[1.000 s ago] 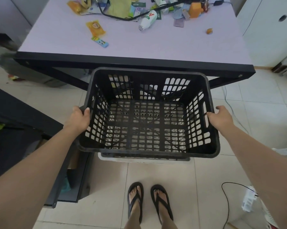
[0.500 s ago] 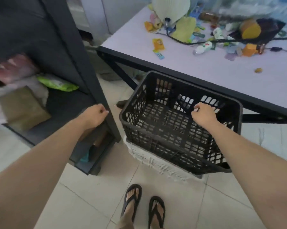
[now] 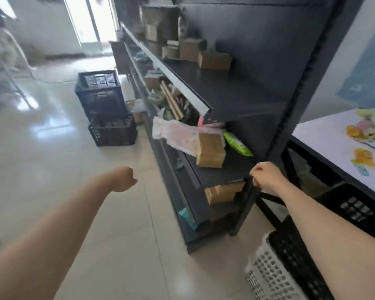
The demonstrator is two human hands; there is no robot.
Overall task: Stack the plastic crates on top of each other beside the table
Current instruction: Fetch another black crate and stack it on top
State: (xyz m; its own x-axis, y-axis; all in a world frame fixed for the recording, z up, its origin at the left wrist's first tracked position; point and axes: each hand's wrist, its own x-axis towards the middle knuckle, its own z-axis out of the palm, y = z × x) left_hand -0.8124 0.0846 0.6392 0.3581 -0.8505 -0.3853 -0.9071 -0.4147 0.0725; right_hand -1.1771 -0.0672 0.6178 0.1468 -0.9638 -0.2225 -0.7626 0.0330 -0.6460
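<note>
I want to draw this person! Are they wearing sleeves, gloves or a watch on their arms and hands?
No. Both arms are bare, no sleeves showing. The left hand and the right hand have no gloves, and neither wrist has a watch. It's too blurry to check for rings.

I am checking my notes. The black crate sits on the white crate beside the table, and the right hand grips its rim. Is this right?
Not quite. The black crate sits on the white crate beside the table, but the right hand grips nothing: its fingers are curled, up by the shelf unit, apart from the crate. The head view shows it.
</note>
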